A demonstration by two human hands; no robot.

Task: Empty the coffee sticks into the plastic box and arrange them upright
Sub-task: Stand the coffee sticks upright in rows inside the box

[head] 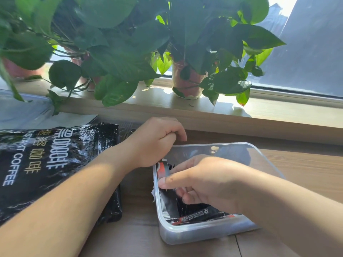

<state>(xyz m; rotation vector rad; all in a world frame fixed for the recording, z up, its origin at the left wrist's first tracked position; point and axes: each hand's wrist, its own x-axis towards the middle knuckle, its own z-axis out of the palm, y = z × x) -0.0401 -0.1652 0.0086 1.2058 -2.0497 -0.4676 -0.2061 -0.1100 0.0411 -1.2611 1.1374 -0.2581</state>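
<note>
Two hands busy at the plastic box, one steadying it, one sorting sticks.

The right hand (202,180) reaches inside the plastic box (259,160), thumb and curled fingers clamped on a bunch of coffee sticks (163,170) standing against the wall just left of the pinch. Flat sticks (200,216) lie below that hand, at the box's near end. Just beyond the pinch, the left hand (156,143) curls its fingers over the box's corner, gripping it. Left of both hands, partly under the left forearm, lies the black coffee bag (46,160). Potted plants (187,78) stand beyond on the windowsill (278,110).
</note>
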